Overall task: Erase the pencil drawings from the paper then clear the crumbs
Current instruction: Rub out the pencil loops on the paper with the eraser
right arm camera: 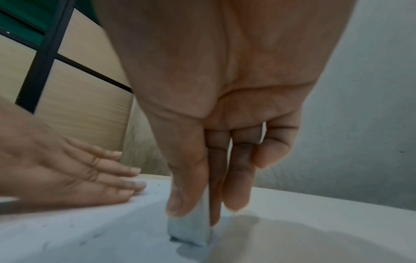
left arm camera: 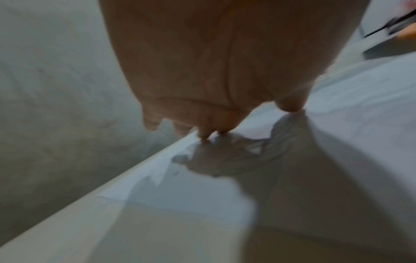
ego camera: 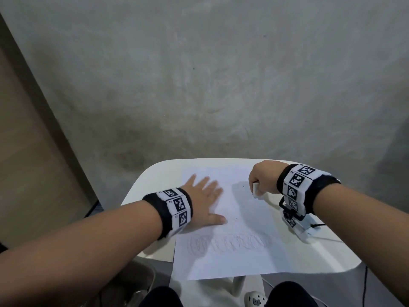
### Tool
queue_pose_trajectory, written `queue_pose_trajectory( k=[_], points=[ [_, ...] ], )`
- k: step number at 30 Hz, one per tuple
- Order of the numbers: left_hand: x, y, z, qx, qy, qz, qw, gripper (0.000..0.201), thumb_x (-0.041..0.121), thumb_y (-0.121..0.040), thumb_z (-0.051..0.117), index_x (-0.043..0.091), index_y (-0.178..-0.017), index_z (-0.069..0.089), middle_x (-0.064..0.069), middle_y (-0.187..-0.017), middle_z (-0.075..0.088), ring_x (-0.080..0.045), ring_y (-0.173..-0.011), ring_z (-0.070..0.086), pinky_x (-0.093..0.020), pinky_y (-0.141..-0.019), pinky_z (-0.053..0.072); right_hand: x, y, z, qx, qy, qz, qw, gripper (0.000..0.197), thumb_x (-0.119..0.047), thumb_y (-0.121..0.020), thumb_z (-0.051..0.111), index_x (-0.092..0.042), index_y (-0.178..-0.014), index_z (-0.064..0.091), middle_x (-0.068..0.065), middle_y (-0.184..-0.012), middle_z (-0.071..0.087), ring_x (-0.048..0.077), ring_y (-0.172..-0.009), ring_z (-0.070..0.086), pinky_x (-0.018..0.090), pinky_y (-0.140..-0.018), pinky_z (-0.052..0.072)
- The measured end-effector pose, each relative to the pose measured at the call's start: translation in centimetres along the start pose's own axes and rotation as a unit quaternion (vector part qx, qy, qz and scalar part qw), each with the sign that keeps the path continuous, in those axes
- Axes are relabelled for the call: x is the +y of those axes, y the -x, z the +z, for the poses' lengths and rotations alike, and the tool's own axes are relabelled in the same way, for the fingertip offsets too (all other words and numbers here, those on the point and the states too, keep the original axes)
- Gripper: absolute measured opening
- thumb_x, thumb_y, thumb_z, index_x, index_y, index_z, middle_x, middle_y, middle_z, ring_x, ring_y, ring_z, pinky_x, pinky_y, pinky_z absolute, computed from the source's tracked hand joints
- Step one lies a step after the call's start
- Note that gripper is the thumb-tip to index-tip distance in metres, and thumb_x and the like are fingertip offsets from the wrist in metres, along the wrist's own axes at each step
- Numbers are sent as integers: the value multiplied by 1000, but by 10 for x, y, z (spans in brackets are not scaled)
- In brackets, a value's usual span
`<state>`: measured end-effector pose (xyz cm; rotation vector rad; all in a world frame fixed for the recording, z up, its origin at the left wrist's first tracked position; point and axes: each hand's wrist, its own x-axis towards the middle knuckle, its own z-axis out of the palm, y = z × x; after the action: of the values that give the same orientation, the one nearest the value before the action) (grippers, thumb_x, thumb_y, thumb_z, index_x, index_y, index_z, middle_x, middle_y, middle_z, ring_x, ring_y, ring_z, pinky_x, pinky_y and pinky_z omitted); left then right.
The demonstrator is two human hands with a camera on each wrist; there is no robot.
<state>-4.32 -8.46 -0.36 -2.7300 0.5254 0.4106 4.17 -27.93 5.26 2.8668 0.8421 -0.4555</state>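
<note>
White paper sheet [ego camera: 232, 240] lies on the white rounded table [ego camera: 327, 251]. Our right hand [ego camera: 263, 178] pinches a white block eraser [ego camera: 256, 190] at its far edge; left hand [ego camera: 203, 200] flat, fingers spread, pinning it. Looped pencil scribbles [ego camera: 230, 241] near us remain; dark crumbs [right arm camera: 90, 238] uncleared. We judge it partway.

A small white table [ego camera: 155, 180] with rounded corners stands on a grey concrete floor [ego camera: 199, 74]. A white sheet of paper [ego camera: 243, 218] lies flat on its top, taking up most of the middle; the sheet's near edge hangs a little past the table's front edge. A faint looping pencil scribble [ego camera: 230, 241] runs across the lower part of the sheet, and a few dark specks [right arm camera: 90, 238] dot the paper higher up. To the right of the paper, a white device [ego camera: 303, 227] strapped under the right wrist hangs low at the tabletop; whether it touches is unclear.
</note>
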Motion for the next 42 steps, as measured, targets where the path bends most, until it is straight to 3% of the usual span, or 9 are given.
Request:
queue_pose_trajectory(
  k=[5, 10, 13, 18, 23, 28, 31, 34, 42],
  points=[
    [39, 9, -10, 3, 18, 201, 979, 80, 73, -92, 16, 33, -153, -15, 6, -161, -20, -17, -149, -18, -48, -114, -18, 0, -2, 0, 5, 1, 2, 1000, 17, -12, -72, 69, -28, -68, 66, -7, -74, 66, 14, -76, 60, 25, -68, 49],
    [17, -6, -3, 13, 28, 40, 999, 91, 81, -87, 12, 26, -154, -17, 0, -161, -21, -22, -150, -17, -48, -118, -15, -3, -1, -1, 2, 9, 3, 1000, 16, -11, -71, 67, -27, -71, 67, -6, -77, 66, 16, -77, 59, 27, -69, 50],
    [30, -8, -8, 23, 40, 134, 990, 88, 83, -84, 9, 33, -153, -16, 5, -160, -22, -18, -149, -19, -50, -117, -15, -6, 0, 0, 7, 11, 1, 1000, 16, -11, -72, 68, -24, -80, 73, -5, -78, 64, 17, -78, 58, 27, -69, 48],
    [7, -18, -11, -55, 159, -42, 985, 127, 87, -70, 51, 24, -153, -21, 2, -160, -28, -22, -149, -20, -51, -121, -3, -2, 2, -1, 12, 15, -5, 1000, 15, -12, -73, 66, -25, -79, 71, -7, -78, 64, 17, -78, 59, 26, -69, 49],
    [2, -24, -12, -89, 188, -50, 977, 137, 84, -63, 63, 27, -152, -24, 4, -159, -30, -23, -148, -22, -52, -120, 1, -11, 8, 5, 48, -4, -67, 997, 17, -14, -77, 65, -27, -85, 72, -11, -78, 61, 12, -78, 54, 21, -60, 39],
    [2, -25, -10, -99, 187, -59, 976, 137, 85, -61, 62, 30, -151, -24, 7, -159, -30, -24, -148, -22, -55, -119, 3, -1, 40, 14, -43, 42, -76, 995, 20, -12, -74, 67, -29, -65, 62, -10, -78, 65, 12, -77, 55, 21, -62, 42],
    [5, -24, -11, -96, 186, -61, 976, 136, 84, -62, 63, 29, -152, -24, 6, -159, -29, -28, -148, -21, -56, -119, 3, -5, 39, 2, -89, 59, -67, 992, 14, -17, -74, 72, -26, -84, 74, -8, -83, 69, 11, -76, 57, 25, -70, 47],
    [4, -23, -12, -98, 192, -65, 974, 135, 82, -64, 64, 29, -152, -23, 6, -159, -28, -28, -148, -21, -56, -119, 2, -17, 22, -2, 12, 27, -78, 997, 17, -18, -76, 70, -26, -90, 74, -8, -88, 70, 14, -83, 60, 26, -73, 48],
    [5, -21, -13, -95, 191, -64, 975, 134, 81, -64, 64, 29, -152, -23, 6, -159, -28, -27, -148, -21, -57, -118, 2, -3, 46, 12, -49, 46, -58, 996, 21, -10, -73, 64, -26, -61, 59, -9, -80, 68, 12, -76, 58, 22, -62, 44]
  ],
)
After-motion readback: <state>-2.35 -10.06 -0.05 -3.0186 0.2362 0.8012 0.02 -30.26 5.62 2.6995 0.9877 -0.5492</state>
